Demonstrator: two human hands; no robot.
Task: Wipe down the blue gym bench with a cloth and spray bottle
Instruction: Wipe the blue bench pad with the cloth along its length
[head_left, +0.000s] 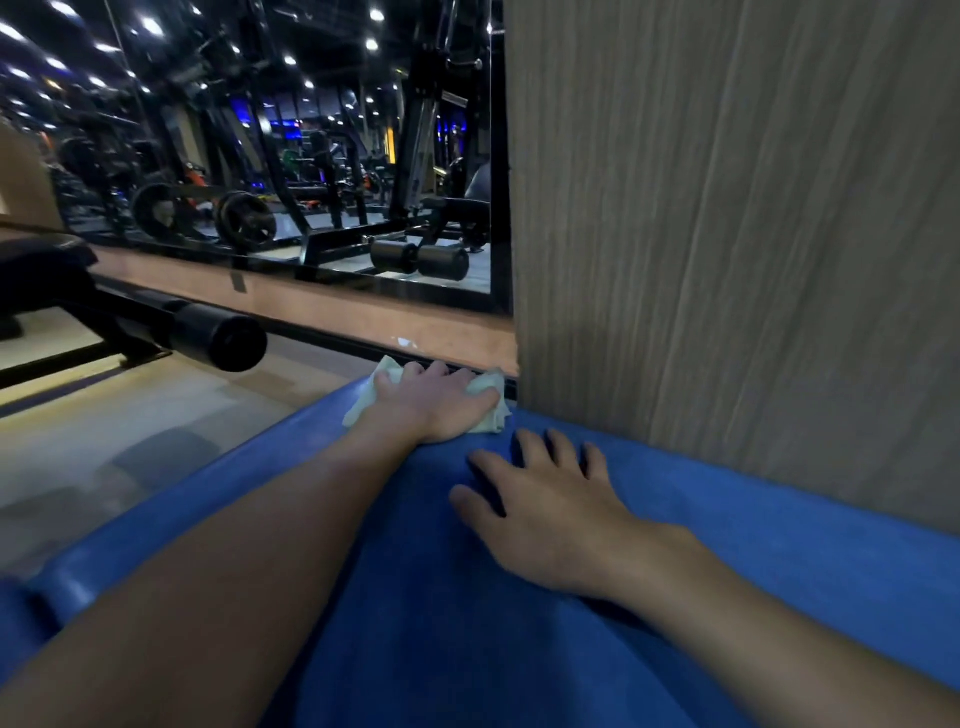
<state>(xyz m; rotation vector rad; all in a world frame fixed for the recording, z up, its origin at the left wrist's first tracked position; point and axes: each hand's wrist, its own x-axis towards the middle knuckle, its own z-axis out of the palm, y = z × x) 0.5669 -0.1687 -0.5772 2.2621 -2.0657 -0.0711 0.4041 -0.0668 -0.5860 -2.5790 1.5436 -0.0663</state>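
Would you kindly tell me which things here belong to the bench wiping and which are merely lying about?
Job: blue bench, cloth, left hand, right hand.
Lying about: black roller pad, mirror, wooden pillar.

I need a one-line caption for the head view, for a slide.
Left hand presses a cloth at the far end of the bench; right hand rests flat on it.
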